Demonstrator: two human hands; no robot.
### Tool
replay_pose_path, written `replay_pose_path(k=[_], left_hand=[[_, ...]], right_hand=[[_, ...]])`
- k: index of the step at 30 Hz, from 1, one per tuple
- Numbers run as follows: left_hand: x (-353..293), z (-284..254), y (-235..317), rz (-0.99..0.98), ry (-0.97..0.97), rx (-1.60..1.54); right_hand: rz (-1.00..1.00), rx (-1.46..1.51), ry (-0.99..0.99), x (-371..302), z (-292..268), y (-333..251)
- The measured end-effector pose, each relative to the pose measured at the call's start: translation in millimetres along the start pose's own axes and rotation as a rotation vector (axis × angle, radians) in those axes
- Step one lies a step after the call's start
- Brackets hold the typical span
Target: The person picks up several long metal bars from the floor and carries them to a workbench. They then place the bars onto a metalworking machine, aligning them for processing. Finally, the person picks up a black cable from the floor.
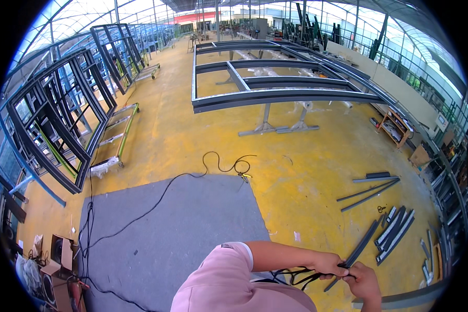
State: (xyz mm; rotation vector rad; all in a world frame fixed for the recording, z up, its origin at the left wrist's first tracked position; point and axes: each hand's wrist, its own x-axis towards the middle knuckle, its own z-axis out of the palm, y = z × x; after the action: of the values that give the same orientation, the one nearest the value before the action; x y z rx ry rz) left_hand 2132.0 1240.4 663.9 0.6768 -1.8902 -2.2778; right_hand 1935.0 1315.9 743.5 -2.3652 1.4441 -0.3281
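Both of my hands meet at the lower right, close together. My left hand [329,264] is closed around thin black flexible strips [296,272], whose loops hang back toward my body. My right hand [364,282] is closed with its fingertips against the left hand's, pinching the end of the strips. A long dark grey profile bar [363,243] runs slantwise past the hands, showing above and below them; whether they grip it too I cannot tell. Beyond it on the yellow floor lie several short dark and white-faced profiles [395,236] and a pair of black-handled scissors [381,209].
Thin dark bars [370,195] lie farther off. A large dark frame [286,96] rests on stands ahead. Window-like frames [62,119] lean on a rack at left. A black cable [164,196] crosses the grey mat [177,234]. Cardboard boxes [62,252] stand at lower left.
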Motion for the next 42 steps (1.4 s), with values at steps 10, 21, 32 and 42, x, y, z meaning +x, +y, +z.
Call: replay_pose_path(k=[10, 21, 32, 42], left_hand=[[-24, -32, 81, 0.222, 0.247, -0.551], [-184, -142, 231, 1.039, 0.901, -0.709], [-119, -231, 42, 0.036, 1.241, 0.175], [-12, -31, 12, 0.657, -0.006, 0.248]], right_hand=[[0.213, 0.171, 0.588, -22, 137, 47], [0.417, -0.188, 0.6, -211, 311, 159], [0.747, 0.399, 1.11, -64, 80, 237], [-0.174, 0.109, 0.28, 51, 30, -7]])
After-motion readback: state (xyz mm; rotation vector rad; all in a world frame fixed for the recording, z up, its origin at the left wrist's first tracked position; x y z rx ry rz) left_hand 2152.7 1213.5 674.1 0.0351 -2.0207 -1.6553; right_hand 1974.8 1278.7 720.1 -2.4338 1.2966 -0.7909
